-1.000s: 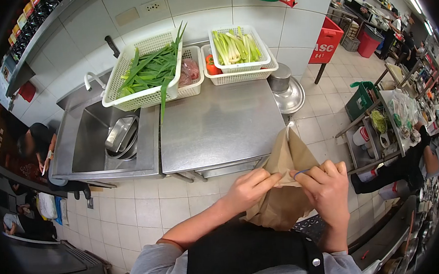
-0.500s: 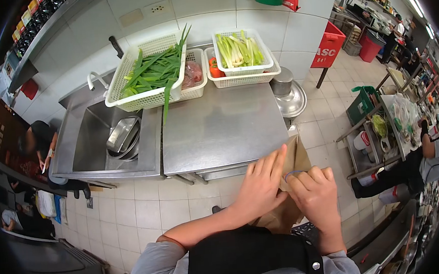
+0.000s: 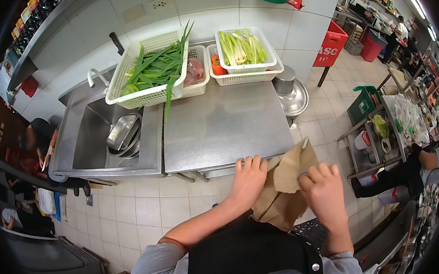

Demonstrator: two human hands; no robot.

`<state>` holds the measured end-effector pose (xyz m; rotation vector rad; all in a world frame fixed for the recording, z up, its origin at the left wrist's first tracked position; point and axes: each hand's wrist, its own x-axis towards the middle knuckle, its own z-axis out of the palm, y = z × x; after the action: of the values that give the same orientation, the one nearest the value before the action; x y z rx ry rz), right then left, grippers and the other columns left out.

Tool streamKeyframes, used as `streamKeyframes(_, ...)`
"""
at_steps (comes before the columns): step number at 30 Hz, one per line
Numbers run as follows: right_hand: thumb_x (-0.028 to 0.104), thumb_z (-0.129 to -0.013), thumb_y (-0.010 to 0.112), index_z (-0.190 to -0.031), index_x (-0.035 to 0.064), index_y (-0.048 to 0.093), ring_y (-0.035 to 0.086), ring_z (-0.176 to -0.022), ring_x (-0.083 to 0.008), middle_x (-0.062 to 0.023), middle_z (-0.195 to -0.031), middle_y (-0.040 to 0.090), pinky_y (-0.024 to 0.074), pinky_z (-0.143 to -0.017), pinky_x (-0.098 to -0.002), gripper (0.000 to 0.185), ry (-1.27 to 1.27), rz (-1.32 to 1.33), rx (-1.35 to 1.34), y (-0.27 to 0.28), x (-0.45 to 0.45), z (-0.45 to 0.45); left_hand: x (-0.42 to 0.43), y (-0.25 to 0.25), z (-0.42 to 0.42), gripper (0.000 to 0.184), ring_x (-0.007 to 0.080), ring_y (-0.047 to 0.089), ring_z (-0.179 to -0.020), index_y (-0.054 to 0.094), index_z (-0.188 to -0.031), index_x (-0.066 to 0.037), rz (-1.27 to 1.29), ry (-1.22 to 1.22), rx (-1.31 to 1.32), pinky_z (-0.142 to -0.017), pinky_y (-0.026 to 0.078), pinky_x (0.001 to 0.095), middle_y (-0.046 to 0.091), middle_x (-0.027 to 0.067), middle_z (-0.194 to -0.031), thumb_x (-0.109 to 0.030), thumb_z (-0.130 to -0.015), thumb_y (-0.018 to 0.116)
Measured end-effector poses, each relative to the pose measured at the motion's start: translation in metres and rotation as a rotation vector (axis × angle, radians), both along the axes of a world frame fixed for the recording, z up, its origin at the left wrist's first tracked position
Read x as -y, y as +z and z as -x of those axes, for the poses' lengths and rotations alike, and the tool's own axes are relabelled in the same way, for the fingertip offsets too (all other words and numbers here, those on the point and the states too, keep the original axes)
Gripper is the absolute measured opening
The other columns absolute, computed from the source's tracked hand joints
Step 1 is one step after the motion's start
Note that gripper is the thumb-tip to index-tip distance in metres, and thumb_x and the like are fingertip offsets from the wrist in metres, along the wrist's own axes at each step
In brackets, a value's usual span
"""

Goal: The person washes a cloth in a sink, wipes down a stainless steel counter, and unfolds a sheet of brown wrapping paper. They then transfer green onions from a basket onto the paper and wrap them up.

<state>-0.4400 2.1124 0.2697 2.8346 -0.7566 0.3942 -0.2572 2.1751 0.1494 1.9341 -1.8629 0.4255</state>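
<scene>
A crumpled brown paper bag [image 3: 289, 183] hangs in front of my body, near the front edge of the steel table, its top spread apart. My left hand [image 3: 249, 181] grips the bag's left edge with curled fingers. On the other side, my right hand [image 3: 322, 193] is closed at the bag's right edge. A bit of a thin blue-purple band [image 3: 302, 174] shows by the right fingertips. What lies inside the bag is hidden.
Beyond the hands stands the steel table [image 3: 224, 131], bearing a basket of green leaves [image 3: 145, 91] and a basket of pale green stalks [image 3: 247, 66]. Metal pans [image 3: 123, 133] lie in the sink [image 3: 90, 146] at left. Co-workers stand at both sides.
My hands have moved apart, the left one leftward and the right one slightly right. The paper bag has opened out between them. Less of the blue-purple band shows.
</scene>
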Motion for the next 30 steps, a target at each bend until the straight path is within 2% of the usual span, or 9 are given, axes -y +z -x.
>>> streamKeyframes(4, 0.012, -0.067, 0.060, -0.073, 0.0092, 0.060, 0.051, -0.079, -0.0211, -0.0042, -0.075, 0.049, 0.0376, -0.071, -0.0349, 0.006, 0.101, -0.054, -0.031, -0.003, -0.004, -0.008, 0.012, 0.006, 0.003, 0.013, 0.0265, 0.061, -0.076, 0.062, -0.084, -0.004, 0.040, 0.003, -0.009, -0.069, 0.046, 0.0401, 0.062, 0.0081, -0.083, -0.010, -0.073, 0.060)
streamKeyframes(6, 0.011, -0.067, 0.060, -0.073, 0.0091, 0.060, 0.051, -0.080, -0.0212, -0.0045, -0.075, 0.050, 0.0380, -0.071, -0.0350, 0.007, 0.099, -0.050, -0.023, -0.002, 0.003, -0.005, 0.017, -0.005, -0.003, 0.005, 0.0276, 0.063, -0.070, 0.060, -0.076, -0.006, -0.315, 0.020, -0.154, -0.070, 0.047, 0.0406, 0.064, 0.0096, -0.077, -0.010, -0.074, 0.061)
streamKeyframes(9, 0.007, -0.061, 0.067, -0.071, 0.0068, 0.060, 0.050, -0.079, -0.0262, -0.0077, -0.075, 0.052, 0.0396, -0.069, -0.0377, 0.012, -0.282, 0.144, 0.053, 0.003, 0.037, 0.034, 0.008, -0.023, -0.026, 0.005, 0.0280, 0.064, -0.066, 0.062, -0.077, -0.007, -0.229, 0.092, -0.230, -0.071, 0.047, 0.0417, 0.065, 0.0102, -0.073, -0.011, -0.074, 0.061)
streamKeyframes(12, 0.007, -0.072, 0.070, -0.071, -0.0022, 0.055, 0.046, -0.077, -0.0352, -0.0149, -0.074, 0.047, 0.0396, -0.068, -0.0425, 0.017, -0.460, 0.054, 0.250, 0.012, 0.056, 0.075, -0.013, -0.015, -0.051, 0.020, 0.0316, 0.063, -0.064, 0.059, -0.074, -0.003, -0.143, 0.153, -0.399, -0.061, 0.047, 0.0415, 0.062, 0.0160, -0.069, -0.020, -0.082, 0.064)
streamKeyframes(13, 0.008, -0.077, 0.071, -0.080, -0.0046, 0.059, 0.050, -0.073, -0.0262, -0.0104, -0.074, 0.051, 0.0418, -0.067, -0.0365, 0.017, -0.515, 0.001, 0.237, 0.010, 0.061, 0.093, -0.021, -0.015, -0.058, 0.026, 0.0335, 0.061, -0.062, 0.058, -0.072, -0.002, -0.098, 0.185, -0.537, -0.058, 0.046, 0.0415, 0.060, 0.0178, -0.066, -0.024, -0.085, 0.064)
streamKeyframes(16, 0.013, -0.086, 0.070, -0.100, -0.0031, 0.067, 0.053, -0.078, -0.0091, -0.0022, -0.085, 0.062, 0.0412, -0.067, -0.0242, 0.022, -0.559, -0.525, 0.779, -0.028, 0.084, 0.140, -0.043, -0.026, -0.070, 0.036, 0.0362, 0.056, -0.058, 0.054, -0.070, 0.001, -0.083, 0.270, -0.722, -0.053, 0.045, 0.0396, 0.056, 0.0203, -0.062, -0.029, -0.088, 0.066)
streamKeyframes(20, 0.018, -0.089, 0.069, -0.107, -0.0013, 0.066, 0.055, -0.077, -0.0057, -0.0040, -0.095, 0.067, 0.0427, -0.068, -0.0215, 0.026, -0.654, -0.742, 0.979, -0.054, 0.098, 0.154, -0.071, -0.036, -0.082, 0.035, 0.0406, 0.053, -0.058, 0.055, -0.074, 0.003, -0.038, 0.423, -0.817, -0.054, 0.041, 0.0447, 0.056, 0.0237, -0.068, -0.028, -0.088, 0.066)
streamKeyframes(25, 0.024, -0.090, 0.068, -0.108, 0.0012, 0.065, 0.059, -0.079, -0.0077, -0.0020, -0.095, 0.067, 0.0461, -0.069, -0.0236, 0.029, -0.610, -0.727, 1.422, -0.089, 0.117, 0.137, -0.101, -0.052, -0.117, 0.023, 0.0156, 0.061, -0.064, 0.066, -0.092, 0.004, 0.361, 0.564, -1.112, -0.062, 0.048, 0.0314, 0.068, 0.0129, -0.075, -0.019, -0.091, 0.064)
streamKeyframes(30, 0.027, -0.089, 0.069, -0.102, 0.0058, 0.066, 0.038, -0.054, -0.0009, 0.0057, -0.078, 0.062, 0.0270, -0.046, -0.0209, 0.025, -0.765, -0.998, 1.300, -0.170, 0.134, 0.091, -0.130, -0.085, -0.155, 0.025, 0.0117, 0.061, -0.077, 0.067, -0.095, 0.006, 0.427, 0.684, -1.356, -0.071, 0.049, 0.0282, 0.070, 0.0088, -0.088, -0.019, -0.092, 0.064)
